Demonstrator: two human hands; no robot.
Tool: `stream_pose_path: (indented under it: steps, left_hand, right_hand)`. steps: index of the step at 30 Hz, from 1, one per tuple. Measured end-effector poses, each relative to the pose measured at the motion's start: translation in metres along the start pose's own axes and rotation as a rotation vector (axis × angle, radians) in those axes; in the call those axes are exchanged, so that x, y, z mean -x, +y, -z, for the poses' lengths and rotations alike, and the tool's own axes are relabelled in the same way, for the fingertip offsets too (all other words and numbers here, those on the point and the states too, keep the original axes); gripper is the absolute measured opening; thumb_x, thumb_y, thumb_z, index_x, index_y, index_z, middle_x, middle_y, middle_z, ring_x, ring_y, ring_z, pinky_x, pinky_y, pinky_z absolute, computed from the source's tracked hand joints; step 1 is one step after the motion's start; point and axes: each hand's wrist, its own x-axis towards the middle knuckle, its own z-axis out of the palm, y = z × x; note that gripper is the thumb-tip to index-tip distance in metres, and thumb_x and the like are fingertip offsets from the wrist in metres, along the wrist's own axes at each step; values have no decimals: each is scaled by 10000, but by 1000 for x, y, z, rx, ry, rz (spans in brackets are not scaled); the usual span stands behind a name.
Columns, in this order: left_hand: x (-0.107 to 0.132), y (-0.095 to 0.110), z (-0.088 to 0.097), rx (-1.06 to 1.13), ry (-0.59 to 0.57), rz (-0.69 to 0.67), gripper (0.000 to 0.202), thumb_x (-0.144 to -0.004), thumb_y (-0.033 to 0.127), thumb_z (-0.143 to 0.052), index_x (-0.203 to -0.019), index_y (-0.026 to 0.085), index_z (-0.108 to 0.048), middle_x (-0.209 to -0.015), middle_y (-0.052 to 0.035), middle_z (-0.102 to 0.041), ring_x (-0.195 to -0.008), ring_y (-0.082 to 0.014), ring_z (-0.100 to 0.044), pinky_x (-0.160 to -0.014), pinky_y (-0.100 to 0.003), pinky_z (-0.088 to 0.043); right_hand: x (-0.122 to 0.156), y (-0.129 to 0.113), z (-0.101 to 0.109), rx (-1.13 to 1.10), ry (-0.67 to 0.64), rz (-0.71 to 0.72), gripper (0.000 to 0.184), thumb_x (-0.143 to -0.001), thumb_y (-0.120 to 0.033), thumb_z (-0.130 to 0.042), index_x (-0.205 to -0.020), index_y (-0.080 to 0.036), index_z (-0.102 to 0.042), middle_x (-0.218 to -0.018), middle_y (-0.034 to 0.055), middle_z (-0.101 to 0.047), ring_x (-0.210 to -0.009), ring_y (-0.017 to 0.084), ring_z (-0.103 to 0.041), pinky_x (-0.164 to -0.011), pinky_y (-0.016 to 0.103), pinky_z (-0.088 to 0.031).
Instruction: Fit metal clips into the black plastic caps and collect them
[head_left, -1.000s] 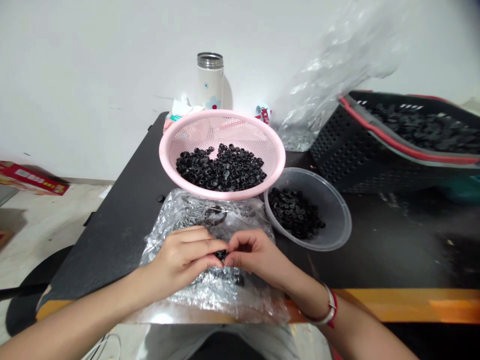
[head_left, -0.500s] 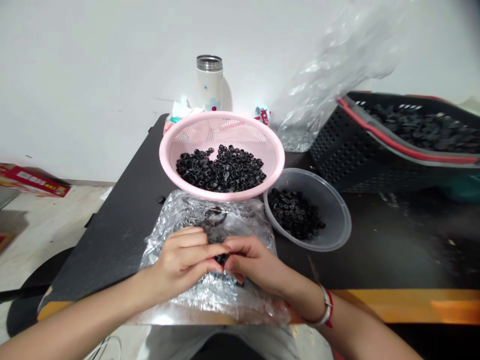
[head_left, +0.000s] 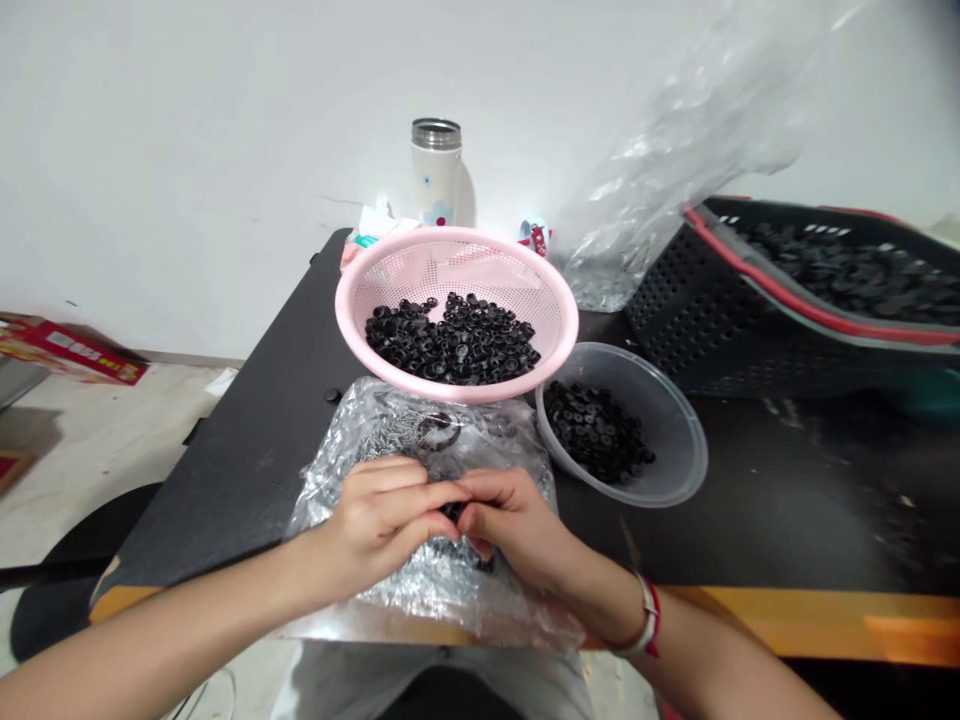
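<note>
My left hand [head_left: 397, 515] and my right hand [head_left: 510, 515] meet at the fingertips, both closed in a pinch. A bit of black [head_left: 452, 511] shows between thumbs and fingers; whether it is held or lies behind them I cannot tell. Under both hands spreads a clear plastic bag [head_left: 322, 490] with many small silvery metal pieces [head_left: 390, 432], which look like screws. Just beyond it, a pink mesh basket [head_left: 352, 345] holds a heap of small black ring-like parts [head_left: 457, 340]. To its right, a clear plastic bowl [head_left: 679, 440] contains small black washer-like discs [head_left: 596, 430].
A black perforated basket [head_left: 675, 300] with red-edged handles, full of dark parts, stands at the right. Behind it rises a clear plastic sheet [head_left: 660, 150]. An uncapped white flask [head_left: 435, 175] stands near the wall. One small black piece [head_left: 332, 396] lies on the dark table [head_left: 255, 430].
The whole view has shifted slightly, so things appear a little farther right. My hands stay pinched together over the bag, with hardly any change in the fingers.
</note>
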Motion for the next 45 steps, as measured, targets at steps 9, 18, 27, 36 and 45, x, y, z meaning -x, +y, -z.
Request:
stream_pose_path:
  steps: [9, 18, 27, 36, 45]
  left_hand:
    - [-8, -1, 9, 27, -108, 22, 344, -964, 278, -522, -1271, 152, -611, -733, -27, -562, -673, -147, -530, -592, -260, -453]
    - [3, -5, 3, -20, -6, -4, 338, -927, 137, -564, -1248, 206, -642, -752, -21, -535, -689, -147, -511, -597, -261, -426]
    - [5, 1, 3, -33, -80, 122, 451, -938, 92, -509, -1367, 229, -533, -953, -54, -535, -843, -149, -545, -706, -268, -499]
    - [6, -2, 3, -26, -57, 131, 373, -904, 66, -583, -1255, 188, -612, -974, -55, -567, -868, -141, -572, -738, -257, -503]
    - [4, -1, 0, -32, 43, 116, 209, -857, 69, -646, -1049, 145, -677, -897, -46, -599, -800, -131, -590, -686, -234, -503]
  right_hand:
    - [2, -2, 6, -27, -141, -12, 473, -806, -590, -676, -924, -132, -671, -568, -56, -508, -442, 48, -416, -425, 175, -299]
    - [2, 0, 2, -55, -39, -90, 436, -763, -562, -727, -789, -135, -639, -560, -59, -511, -427, 43, -404, -404, 170, -297]
    - [0, -8, 3, -111, 78, -60, 380, -707, -488, -792, -706, -148, -622, -558, -63, -478, -468, 51, -393, -437, 182, -295]
    - [1, -2, 6, -159, 0, -101, 368, -783, -473, -744, -720, -149, -583, -541, -63, -477, -452, 49, -380, -424, 179, -285]
    - [-1, 5, 4, -292, -49, -135, 410, -747, -509, -769, -849, -141, -619, -553, -60, -517, -427, 44, -377, -387, 167, -267]
